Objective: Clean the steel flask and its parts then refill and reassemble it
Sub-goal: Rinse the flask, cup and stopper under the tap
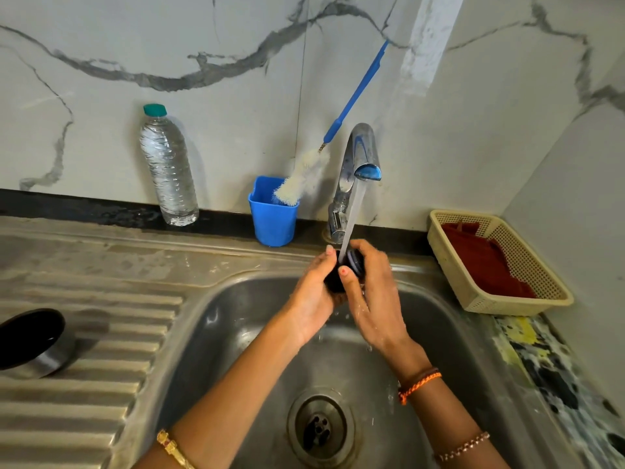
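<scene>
Black flask stopper (351,265) is held over the sink basin (236,319), directly under the water stream (351,218) from the steel tap (358,154). It is gripped between 2 hands, both curled round it. Left hand (313,299) cups it from the left and below, one fingertip raised at its top edge. Right hand (373,299) wraps it from the right, thumb laid across its front face. Most of the stopper is hidden by the fingers; a ribbed rim is seen at the upper right.

Steel flask cup (32,343), dark inside, is seen lying tilted on the ribbed drainboard (111,377), well apart to the left of the hands.

Behind the sink: blue cup (272,218) holding a bottle brush (304,177) with a blue handle leaned on the marble wall; clear water bottle (167,167) with a green cap, upright. To the right, a cream basket (541,265) holding a red cloth (483,262).
</scene>
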